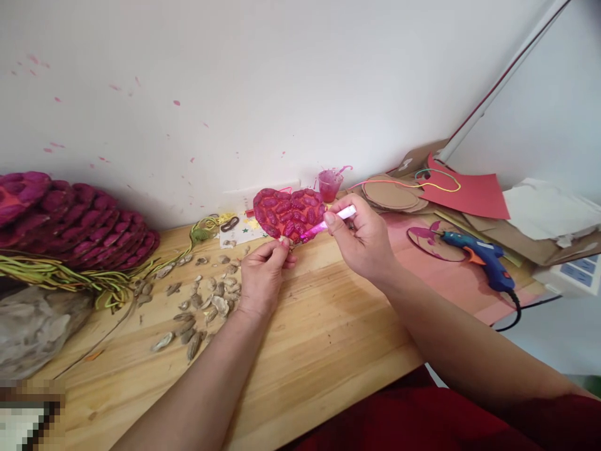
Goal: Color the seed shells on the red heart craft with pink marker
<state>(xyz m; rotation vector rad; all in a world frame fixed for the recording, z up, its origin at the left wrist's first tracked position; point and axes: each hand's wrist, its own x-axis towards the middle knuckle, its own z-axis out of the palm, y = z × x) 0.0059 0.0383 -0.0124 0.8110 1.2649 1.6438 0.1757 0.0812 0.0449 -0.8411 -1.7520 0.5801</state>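
A heart-shaped craft piece (282, 212) covered in magenta-painted peanut shells is held up above the tabletop. My left hand (265, 269) pinches it at its lower tip with thumb and fingers. In my right hand (359, 235) is a paintbrush (335, 220) with a white handle, stained pink along its front part. The brush's tip touches the shells near the lower right edge of the heart; the bristles are hard to make out. Behind the heart stands a clear cup of pink paint (330, 185).
Loose peanut shells (206, 300) lie scattered at left, near a stack of painted hearts (84, 216), yellow-green cords (70, 272) and a plastic bag (42, 326). At right are a blue glue gun (493, 260), red paper (464, 194) and cardboard discs (389, 191). A paint-spotted wall (211, 81) bounds the back.
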